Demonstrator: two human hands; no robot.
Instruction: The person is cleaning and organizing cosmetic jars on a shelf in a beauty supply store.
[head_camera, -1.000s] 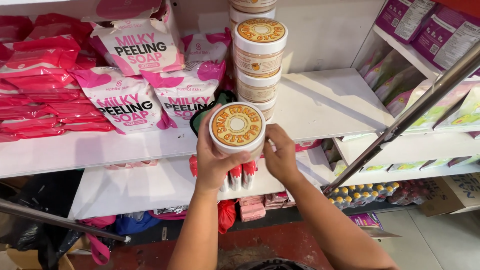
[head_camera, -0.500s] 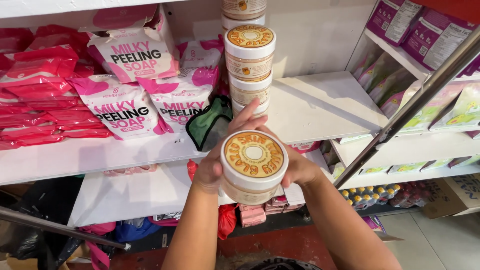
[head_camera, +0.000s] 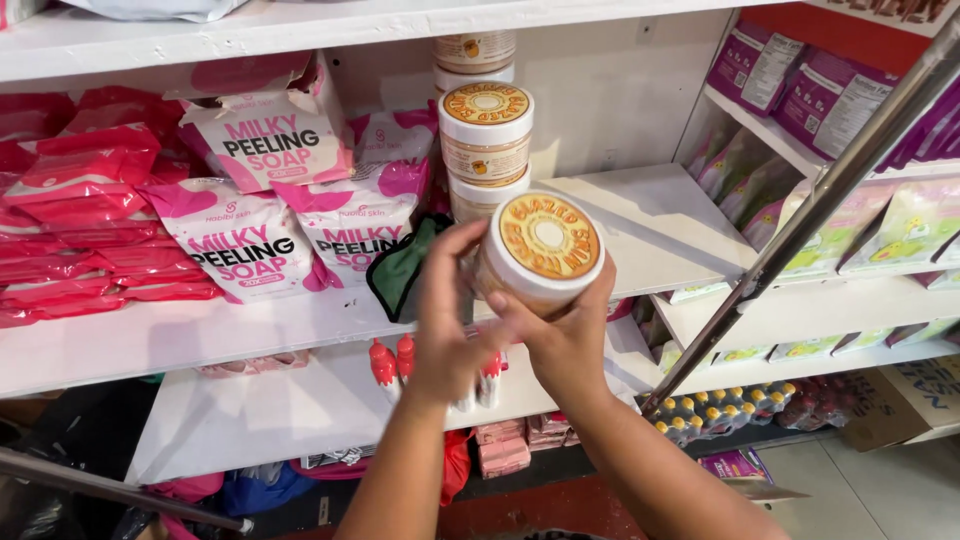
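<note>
Glossy pink-and-white soap pouches (head_camera: 250, 250) lie toward the left end of the white shelf (head_camera: 660, 225). Just above its front edge, the left hand (head_camera: 450, 310) and right hand (head_camera: 560, 335) each close their grip round a smooth round jar (head_camera: 535, 250) with an orange lid, tilted, before a stack of jars (head_camera: 485, 150).

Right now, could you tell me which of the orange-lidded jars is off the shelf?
The tilted jar, held between both hands; the others stand stacked on the shelf.

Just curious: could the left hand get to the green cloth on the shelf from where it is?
Probably yes. The left hand helps hold the jar, but the green cloth lies right beside its fingers, nothing between.
</note>
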